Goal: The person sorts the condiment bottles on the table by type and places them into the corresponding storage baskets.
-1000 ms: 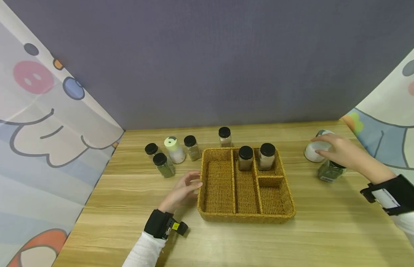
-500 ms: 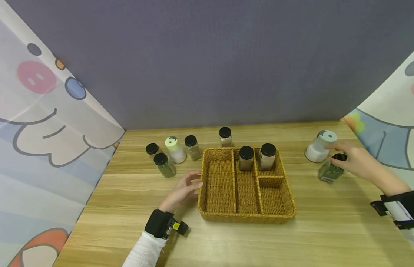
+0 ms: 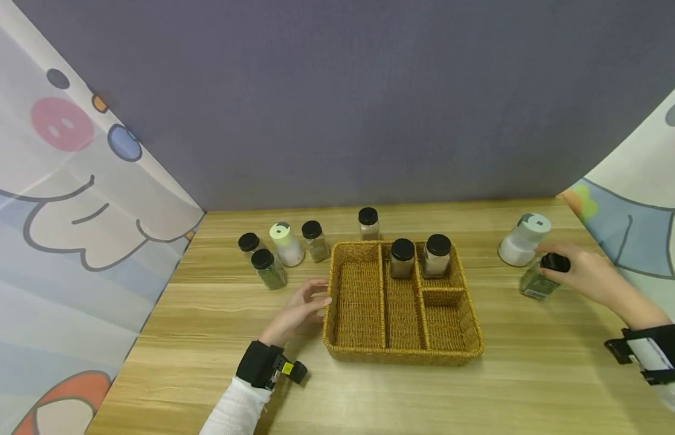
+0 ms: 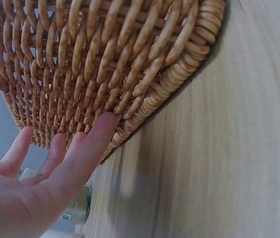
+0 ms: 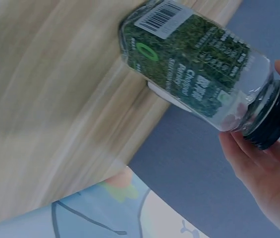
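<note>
On the right side of the table, my right hand (image 3: 587, 277) holds a glass spice jar of green dried herbs (image 3: 535, 283) by its black lid and neck. In the right wrist view, the thumb and fingers of that hand (image 5: 266, 176) are round the neck of the jar (image 5: 194, 69), which has a printed label and barcode. My left hand (image 3: 295, 309) touches the left side of a divided wicker basket (image 3: 397, 356). Its fingers are stretched out against the woven wall (image 4: 80, 64) in the left wrist view.
Inside the basket stand two black-lidded jars (image 3: 401, 258) (image 3: 437, 257). A white-lidded shaker (image 3: 522, 241) is behind the herb jar. Several spice jars (image 3: 269, 270) and a pale-lidded shaker (image 3: 286, 244) stand left of the basket; another jar (image 3: 368, 223) stands behind it. A grey wall (image 3: 370, 121) closes the back.
My right hand has moved from over the white-lidded shaker down to the herb jar and taken hold of its top. The left hand and basket have stayed put.
</note>
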Motion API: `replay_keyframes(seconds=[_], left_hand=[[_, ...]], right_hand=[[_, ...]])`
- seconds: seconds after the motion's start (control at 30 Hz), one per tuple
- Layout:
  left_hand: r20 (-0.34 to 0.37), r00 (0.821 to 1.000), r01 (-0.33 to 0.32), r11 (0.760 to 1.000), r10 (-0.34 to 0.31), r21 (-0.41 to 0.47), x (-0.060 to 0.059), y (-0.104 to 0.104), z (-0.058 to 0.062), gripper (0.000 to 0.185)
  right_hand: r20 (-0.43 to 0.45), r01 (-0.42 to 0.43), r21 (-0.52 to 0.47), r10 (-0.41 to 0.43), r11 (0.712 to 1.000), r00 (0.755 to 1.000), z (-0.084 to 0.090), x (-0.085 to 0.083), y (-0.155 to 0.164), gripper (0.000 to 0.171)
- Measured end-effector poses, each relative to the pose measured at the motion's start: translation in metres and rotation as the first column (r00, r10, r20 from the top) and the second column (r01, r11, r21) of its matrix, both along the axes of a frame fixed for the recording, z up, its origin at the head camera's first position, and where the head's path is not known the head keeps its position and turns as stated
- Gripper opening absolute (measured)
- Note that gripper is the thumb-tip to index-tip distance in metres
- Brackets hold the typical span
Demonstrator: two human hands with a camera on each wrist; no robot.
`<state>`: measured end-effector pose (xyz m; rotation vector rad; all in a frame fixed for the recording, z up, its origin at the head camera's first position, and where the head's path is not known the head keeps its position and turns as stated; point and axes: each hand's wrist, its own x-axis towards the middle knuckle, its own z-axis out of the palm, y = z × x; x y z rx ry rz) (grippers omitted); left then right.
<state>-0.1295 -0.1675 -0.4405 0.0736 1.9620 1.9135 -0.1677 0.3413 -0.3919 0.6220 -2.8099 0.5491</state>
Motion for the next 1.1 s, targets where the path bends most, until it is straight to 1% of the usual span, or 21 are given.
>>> replay_keyframes(seconds=[0.13, 0.23, 0.4, 0.57, 0.83, 0.97, 1.1], left_hand=[[0.0, 1.0, 0.003, 1.0, -0.003, 0.008, 0.0, 0.0001, 0.0002, 0.054], [0.0, 1.0, 0.005, 1.0, -0.005, 0.011, -0.0002, 0.0002, 0.0003, 0.054], [-0.002, 1.0, 0.009, 1.0, -0.009, 0.006, -0.0005, -0.0002, 0.0, 0.053], [-0.004, 1.0, 0.011, 1.0, -0.011, 0.003, -0.0004, -0.0001, -0.0002, 0.054], [-0.005, 1.0, 0.007, 1.0, -0.007, -0.006, 0.0, -0.0009, 0.0001, 0.054], [-0.002, 1.0, 0.004, 1.0, -0.004, -0.005, 0.0001, -0.0006, 0.0001, 0.053], [0.009, 1.0, 0.005, 1.0, -0.005, -0.007, 0.0009, 0.0003, 0.0032, 0.052]], right_hand=[[-0.042, -0.001, -0.012, 0.001, 1.0, 0.999, -0.0043, 0.0006, 0.002, 0.037], [-0.05, -0.002, -0.028, 0.001, 1.0, 0.999, -0.0053, 0.0012, 0.0025, 0.036], [0.011, 0.034, -0.042, -0.033, 0.999, 0.999, -0.0038, 0.0034, 0.0023, 0.038], [0.078, 0.073, -0.042, -0.07, 0.996, 0.995, -0.0029, 0.0059, 0.0024, 0.041], [0.1, 0.077, -0.032, -0.074, 0.997, 0.992, -0.0007, 0.0063, 0.0022, 0.042], [0.061, 0.054, -0.021, -0.052, 0.998, 0.997, -0.0018, 0.0048, 0.003, 0.042], [-0.02, 0.017, -0.011, -0.018, 1.0, 1.0, -0.0035, 0.0037, 0.0037, 0.04]])
